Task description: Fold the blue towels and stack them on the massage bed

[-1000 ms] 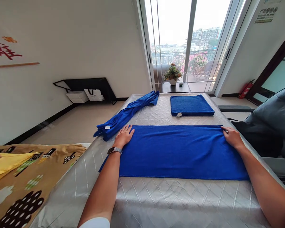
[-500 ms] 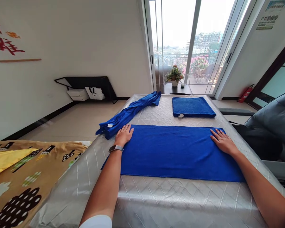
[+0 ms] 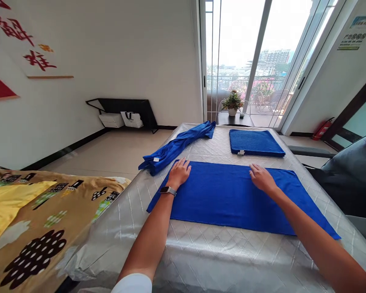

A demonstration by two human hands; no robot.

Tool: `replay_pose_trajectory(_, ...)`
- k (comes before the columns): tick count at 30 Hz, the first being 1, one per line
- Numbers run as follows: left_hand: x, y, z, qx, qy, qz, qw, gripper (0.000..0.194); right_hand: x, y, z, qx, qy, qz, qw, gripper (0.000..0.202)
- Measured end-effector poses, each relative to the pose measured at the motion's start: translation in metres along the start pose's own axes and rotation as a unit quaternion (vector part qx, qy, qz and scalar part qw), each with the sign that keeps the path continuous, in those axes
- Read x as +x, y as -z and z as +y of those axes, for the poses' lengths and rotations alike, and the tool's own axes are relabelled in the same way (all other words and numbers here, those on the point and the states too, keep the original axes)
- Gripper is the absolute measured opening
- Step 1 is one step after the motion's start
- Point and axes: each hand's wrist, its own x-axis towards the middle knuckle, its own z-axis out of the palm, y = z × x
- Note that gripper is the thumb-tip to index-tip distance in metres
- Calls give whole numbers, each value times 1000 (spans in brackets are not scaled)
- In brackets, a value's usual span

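Observation:
A blue towel lies spread out across the near part of a plastic-covered mattress. On its far left part rests my left hand, palm down with the fingers extended. My right hand is over the towel's right half, near the far edge, fingers stretched out; whether it presses the cloth I cannot tell. Beyond my left hand lies a crumpled, twisted blue towel with a white tag. Farther back on the right sits a neatly folded blue towel stack.
To the left is a brown patterned blanket with a yellow cloth on it. A small table with a potted plant stands beyond the mattress by the sliding door. Dark grey padded furniture is at the right.
My right hand has moved left, from the towel's right end toward its middle. My left hand stays on the left part. The whole view has shifted slightly.

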Motion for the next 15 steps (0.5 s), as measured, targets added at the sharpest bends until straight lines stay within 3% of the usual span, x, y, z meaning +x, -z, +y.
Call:
replay_pose_trajectory(4, -1, -8, 12, -33, -40, -47, 998, 57, 22, -15, -117, 73, 109, -36, 991, 72)
replay_pose_trajectory(7, -1, -13, 1, -43, 0, -83, 996, 61, 27, -28, -153, 86, 132, -56, 986, 73)
replay_pose_trajectory(9, 0, -13, -10, -41, 38, -91, 994, 64, 25, -33, -146, 83, 130, -60, 986, 74)
replay_pose_trajectory(11, 1, -13, -18, -38, 63, -93, 993, 64, 21, -34, -119, 74, 121, -60, 988, 74)
replay_pose_trajectory(15, 4, -15, -21, -34, 79, -87, 993, 64, 6, -30, -23, 40, 55, -53, 996, 71)
